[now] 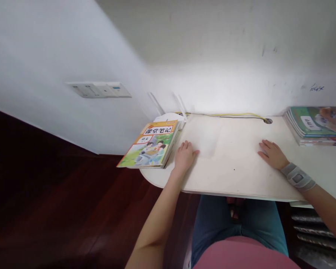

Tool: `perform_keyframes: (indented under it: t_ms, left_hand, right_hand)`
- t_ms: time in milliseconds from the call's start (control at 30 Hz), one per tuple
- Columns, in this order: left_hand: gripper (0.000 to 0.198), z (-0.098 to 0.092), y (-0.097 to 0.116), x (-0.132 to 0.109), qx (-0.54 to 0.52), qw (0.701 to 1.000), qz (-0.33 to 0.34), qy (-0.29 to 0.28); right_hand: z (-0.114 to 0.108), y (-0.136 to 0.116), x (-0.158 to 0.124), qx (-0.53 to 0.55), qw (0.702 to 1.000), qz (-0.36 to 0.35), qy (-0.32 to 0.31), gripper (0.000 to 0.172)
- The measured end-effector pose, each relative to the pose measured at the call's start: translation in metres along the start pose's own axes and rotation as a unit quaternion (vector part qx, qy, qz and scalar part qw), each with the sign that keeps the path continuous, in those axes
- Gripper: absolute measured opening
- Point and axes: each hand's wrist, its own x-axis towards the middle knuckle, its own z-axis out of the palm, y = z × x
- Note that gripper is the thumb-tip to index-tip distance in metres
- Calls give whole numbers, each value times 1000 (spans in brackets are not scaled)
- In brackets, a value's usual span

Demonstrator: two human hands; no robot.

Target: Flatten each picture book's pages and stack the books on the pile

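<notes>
while left hand [184,155], right hand [271,154] lie flat, empty, textbook [149,145] beside left, books [316,125] right

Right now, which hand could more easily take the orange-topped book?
Probably the left: the left hand lies flat just beside the orange-topped book, while the right hand rests far across the desk.

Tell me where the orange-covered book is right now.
In the head view the orange-covered book lies at the left end of the desk, overhanging its edge, just beside the left hand.
</notes>
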Motion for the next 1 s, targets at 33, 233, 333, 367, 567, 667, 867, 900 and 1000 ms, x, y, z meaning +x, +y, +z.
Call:
perform_keyframes:
  t_ms: [33, 233, 333, 367, 567, 667, 867, 900, 1000]
  left_hand:
    - [55, -1, -2, 0, -7, 1000, 1, 8]
    - [31, -6, -6, 3, -40, 998, -1, 47]
    - [33, -15, -6, 3, -42, 996, -28, 74]
    - [33, -20, -5, 3, -42, 994, -36, 97]
    - [29, -68, 46, -16, -44, 957, 85, 273]
    - [26, -87, 99, -38, -34, 922, 226, 313]
    - [23, -105, 178, -90, -103, 852, 414, 304]
    - [24, -109, 183, -96, -157, 846, 419, 289]
    - [27, -121, 188, -102, -414, 805, 370, 210]
  right_hand:
    - [0, 0, 0, -2, 1000, 0, -2, 51]
    - [-1, 1, 0, -10, 1000, -1, -8, 51]
    - [0, 1, 0, 5, 1000, -4, 3, 49]
    - [0, 1, 0, 13, 1000, -3, 9, 49]
    - [-9, 5, 8, 193, 977, 36, 84, 47]
    - [-21, 1, 12, 372, 912, 147, 91, 48]
    - [-54, -7, -11, 629, 705, 320, 63, 46]
    - [-60, -1, -19, 633, 696, 324, 98, 45]
    - [-84, 27, -50, 563, 693, 353, 280, 39]
